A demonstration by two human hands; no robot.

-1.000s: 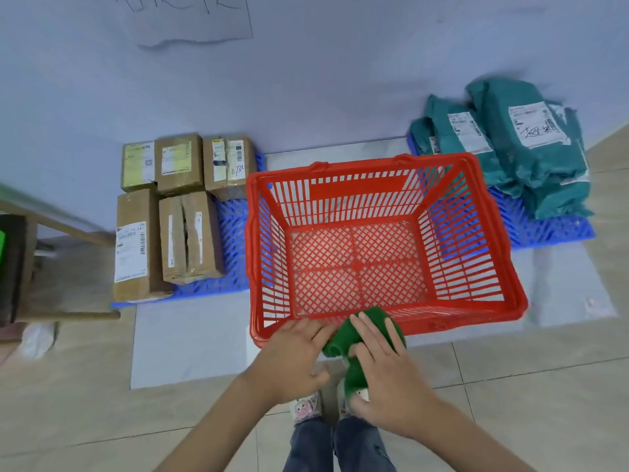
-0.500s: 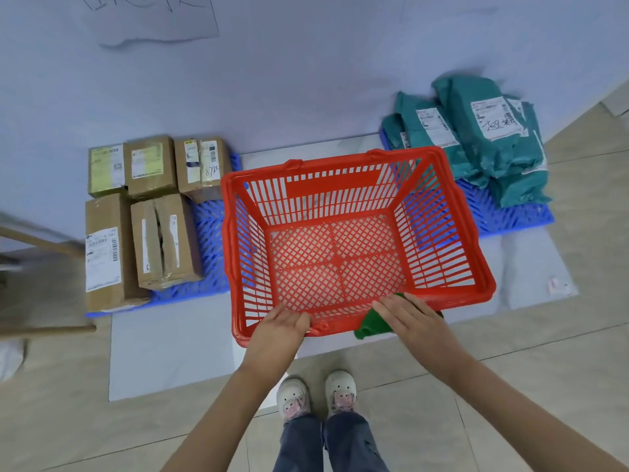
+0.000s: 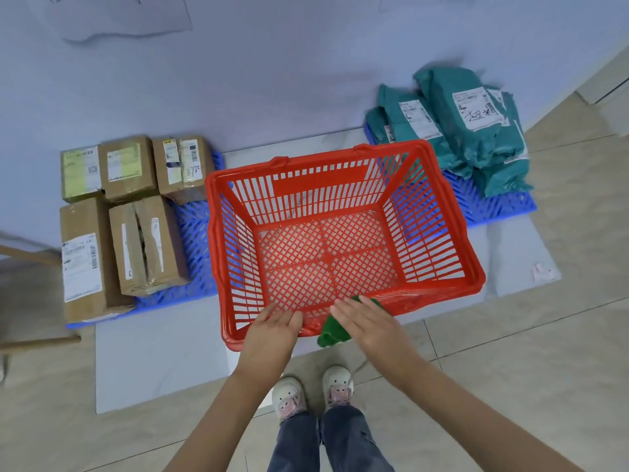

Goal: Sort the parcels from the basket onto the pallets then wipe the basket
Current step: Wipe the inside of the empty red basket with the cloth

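An empty red plastic basket (image 3: pixel 439 233) sits on the floor between two blue pallets. Several brown cardboard boxes (image 3: pixel 146 243) lie on the left pallet (image 3: pixel 197 233). On the right pallet (image 3: pixel 493 206) several teal mailer bags (image 3: pixel 476 131) are piled. My left hand (image 3: pixel 272 327) rests with straight fingers on the basket's near rim. My right hand (image 3: pixel 371 323) presses a green cloth (image 3: pixel 332 330) flat against the near rim, fingers straight over it.
A pale mat (image 3: pixel 153 362) lies under the basket on the tiled floor. A wooden frame (image 3: pixel 34 342) stands at the far left. The wall is close behind the pallets. My feet (image 3: pixel 313 393) are just in front of the basket.
My right hand slid the green cloth leftward along the near rim, toward my left hand. Earlier both hands held the cloth together; now my left hand lies on the rim.
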